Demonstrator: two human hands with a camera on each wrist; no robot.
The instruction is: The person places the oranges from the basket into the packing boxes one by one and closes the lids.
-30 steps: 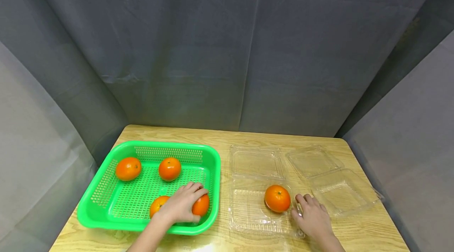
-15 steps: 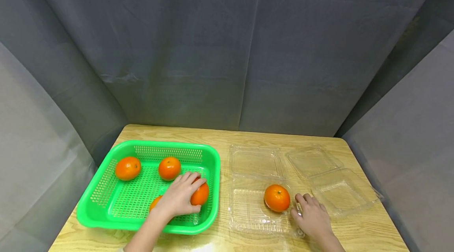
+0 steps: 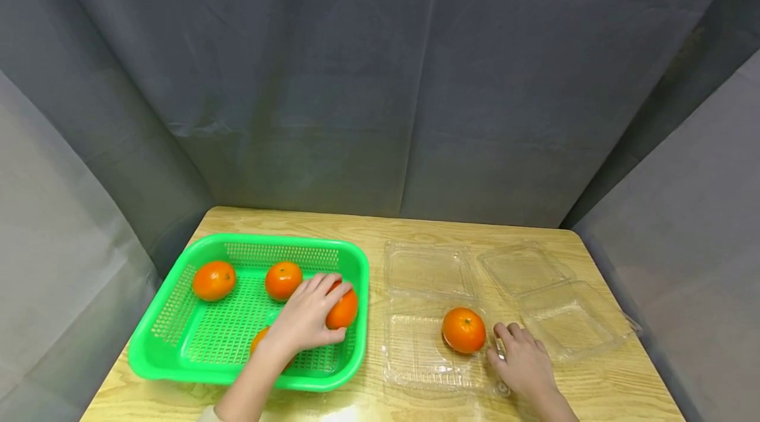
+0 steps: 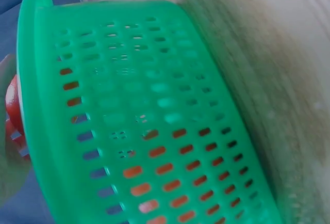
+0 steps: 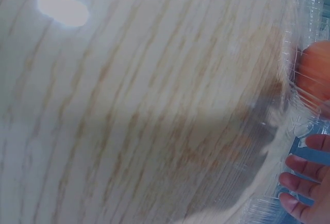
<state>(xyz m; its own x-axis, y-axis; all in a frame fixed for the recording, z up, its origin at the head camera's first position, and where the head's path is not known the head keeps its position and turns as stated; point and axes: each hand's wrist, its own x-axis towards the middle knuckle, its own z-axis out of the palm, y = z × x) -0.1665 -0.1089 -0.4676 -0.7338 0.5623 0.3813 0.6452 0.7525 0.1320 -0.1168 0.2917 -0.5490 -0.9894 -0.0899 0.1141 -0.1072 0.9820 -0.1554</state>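
Inside the green plastic basket [image 3: 360, 277], toward its right end, my left hand [image 3: 305, 316] grips an orange [image 3: 344, 311] with fingers over the top and thumb low on the near side. The left wrist view looks mostly at the basket's slotted outer wall [image 4: 134, 90], which hides most of that hand. A second orange [image 3: 260, 339] is partly covered by my left wrist. My right hand [image 3: 525, 366] rests at the right edge of an opened clear clamshell container [image 3: 415, 359], its fingers [image 5: 304, 182] loosely extended. One orange [image 3: 464, 330] sits in that container's near half.
Two more oranges lie in the basket, one far left [image 3: 214, 281] and one at the back middle [image 3: 284, 280]. Another opened clear clamshell [image 3: 570, 320] is on the wooden table [image 3: 629, 382] at right. Grey curtains [image 3: 332, 112] surround the table.
My left hand has shifted slightly away from me and up with the orange in its grip, off the basket's near right corner. The right hand and the clamshells have stayed in place.
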